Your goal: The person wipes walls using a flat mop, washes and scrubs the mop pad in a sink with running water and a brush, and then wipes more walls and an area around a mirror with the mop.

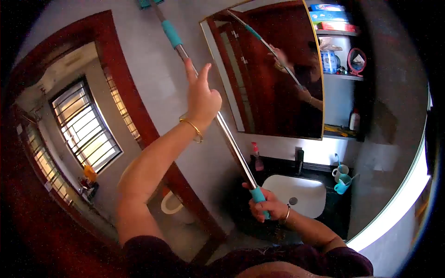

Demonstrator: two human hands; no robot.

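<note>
A long-handled mop [233, 142] slants across the view, with a metal pole and teal grips. Its teal head [149, 3], at the top edge, is mostly cut off and seems close to the wall. Raised high, my left hand [203, 99] holds the pole's upper part, with two fingers pointing up alongside it; the hand hides that stretch of pole. Lower down, my right hand [271, 205] is wrapped around the teal end grip, in front of the sink [308, 187].
A mirror cabinet [273, 69] hangs right of the pole, with shelves [340, 76] of boxes and jars beside it. On the dark counter stand a pink-topped pump bottle [257, 160] and cups [342, 183]. A red-brown door frame [127, 83] is at left.
</note>
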